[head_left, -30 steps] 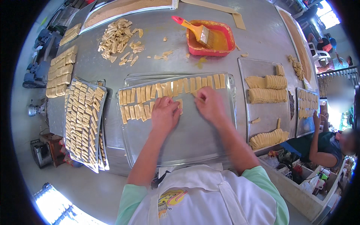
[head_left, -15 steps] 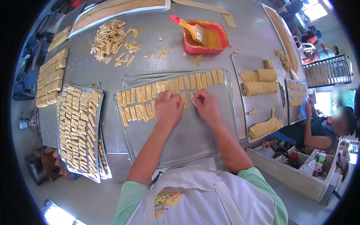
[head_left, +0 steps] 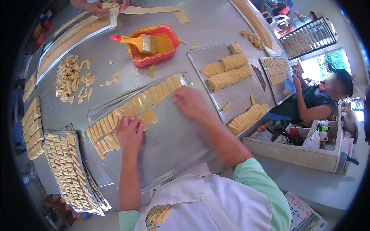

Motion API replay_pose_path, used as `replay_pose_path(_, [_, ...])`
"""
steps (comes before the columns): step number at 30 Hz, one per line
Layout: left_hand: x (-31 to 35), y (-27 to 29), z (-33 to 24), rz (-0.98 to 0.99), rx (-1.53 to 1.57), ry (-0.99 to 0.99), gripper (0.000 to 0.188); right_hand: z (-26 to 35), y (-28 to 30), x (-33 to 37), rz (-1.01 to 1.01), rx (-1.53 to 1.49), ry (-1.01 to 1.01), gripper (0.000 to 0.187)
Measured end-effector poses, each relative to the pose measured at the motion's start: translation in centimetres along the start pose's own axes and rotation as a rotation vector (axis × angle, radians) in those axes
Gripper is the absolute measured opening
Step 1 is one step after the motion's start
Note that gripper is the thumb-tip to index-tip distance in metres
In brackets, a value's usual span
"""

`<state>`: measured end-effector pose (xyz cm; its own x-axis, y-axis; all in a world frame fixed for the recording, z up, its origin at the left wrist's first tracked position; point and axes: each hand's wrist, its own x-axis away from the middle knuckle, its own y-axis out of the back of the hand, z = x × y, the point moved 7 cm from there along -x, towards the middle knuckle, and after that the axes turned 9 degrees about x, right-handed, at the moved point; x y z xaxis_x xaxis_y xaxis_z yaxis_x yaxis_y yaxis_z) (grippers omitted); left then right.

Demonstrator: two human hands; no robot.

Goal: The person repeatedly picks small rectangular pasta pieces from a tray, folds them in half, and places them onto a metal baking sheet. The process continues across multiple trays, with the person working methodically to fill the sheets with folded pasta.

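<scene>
Metal tray (head_left: pixel 173 154) two rows partly filled with dough strips (head_left: pixel 131 107); left hand (head_left: pixel 130 133), right hand (head_left: pixel 190 102) press flat, gripping nothing.

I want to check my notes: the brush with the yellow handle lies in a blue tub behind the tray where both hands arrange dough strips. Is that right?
Not quite: the tub is red, not blue, as the head view shows. The rest holds: the brush lies in it, behind the tray where the left hand and right hand arrange dough strips.
</scene>
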<state>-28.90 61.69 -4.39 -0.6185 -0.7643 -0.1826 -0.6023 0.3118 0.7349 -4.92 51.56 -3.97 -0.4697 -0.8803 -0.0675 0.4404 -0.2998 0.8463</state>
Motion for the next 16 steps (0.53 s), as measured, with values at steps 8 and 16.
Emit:
replay_pose_path(8, [0.8,0.5,-0.3,-0.130,0.055,0.149,0.017,-18.7,12.3,-10.1,0.233,0.498,-0.025,0.047])
replay_pose_path(16, [3.2,1.6,-0.4,-0.187,0.197,0.319,0.020,-21.5,10.5,-12.8,0.746,0.616,0.059,0.061])
